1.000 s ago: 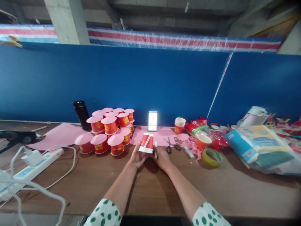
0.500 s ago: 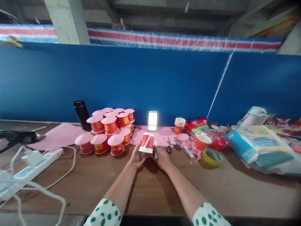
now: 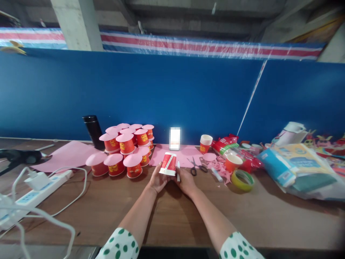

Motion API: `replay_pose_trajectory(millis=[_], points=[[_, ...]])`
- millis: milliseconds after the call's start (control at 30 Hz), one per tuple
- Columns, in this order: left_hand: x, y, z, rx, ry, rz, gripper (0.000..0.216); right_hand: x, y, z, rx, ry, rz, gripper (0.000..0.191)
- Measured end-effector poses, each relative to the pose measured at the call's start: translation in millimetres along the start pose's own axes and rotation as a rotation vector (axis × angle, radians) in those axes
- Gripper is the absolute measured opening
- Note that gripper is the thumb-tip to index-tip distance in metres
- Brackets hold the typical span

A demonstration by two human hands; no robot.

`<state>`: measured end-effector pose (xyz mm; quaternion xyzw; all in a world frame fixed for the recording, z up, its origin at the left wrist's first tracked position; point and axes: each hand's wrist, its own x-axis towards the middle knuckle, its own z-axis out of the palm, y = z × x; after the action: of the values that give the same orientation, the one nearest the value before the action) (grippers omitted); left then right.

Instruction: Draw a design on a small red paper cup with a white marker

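Observation:
My left hand (image 3: pixel 157 178) is closed round a small red-and-white printed pack (image 3: pixel 168 164) with a light strip of lettering down its front; whether it is a box or a cup I cannot tell. A slim white pen-like stick (image 3: pixel 178 171) stands upright in my closed right hand (image 3: pixel 185 181), close to the pack. Behind my hands lies a pink paper sheet (image 3: pixel 185 154) with a bright white-screened rectangle (image 3: pixel 175 138) at its back. Black scissors (image 3: pixel 197 167) lie right of my right hand. Left of my hands stand several red paper cups (image 3: pixel 134 170) topped with pink paper discs, partly in two tiers.
Right of the scissors are stacked cups (image 3: pixel 206 144), pink scraps (image 3: pixel 223 167), a white tube (image 3: pixel 216 175), a cup (image 3: pixel 233 162), a tape roll (image 3: pixel 243 180) and plastic packages (image 3: pixel 299 167). Leftward are a black flask (image 3: pixel 93 132), pink paper (image 3: pixel 70 156) and a corded power strip (image 3: pixel 43 192).
The pack has tilted very slightly in my hands. Everything else looks the same.

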<state>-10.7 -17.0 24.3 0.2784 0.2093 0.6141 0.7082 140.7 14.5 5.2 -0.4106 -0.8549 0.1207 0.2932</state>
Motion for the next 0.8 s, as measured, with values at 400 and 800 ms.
replay_pose_trajectory(millis=[400, 800], points=[[1.2, -0.7, -2.7, 0.010, -0.016, -0.008, 0.044, -0.4, -1.5, -1.5, -0.029, -0.018, -0.008, 0.023], [0.9, -0.4, -2.8, -0.001, -0.015, -0.023, 0.046, -0.7, 1.2, 0.0, 0.020, -0.004, 0.036, 0.019]])
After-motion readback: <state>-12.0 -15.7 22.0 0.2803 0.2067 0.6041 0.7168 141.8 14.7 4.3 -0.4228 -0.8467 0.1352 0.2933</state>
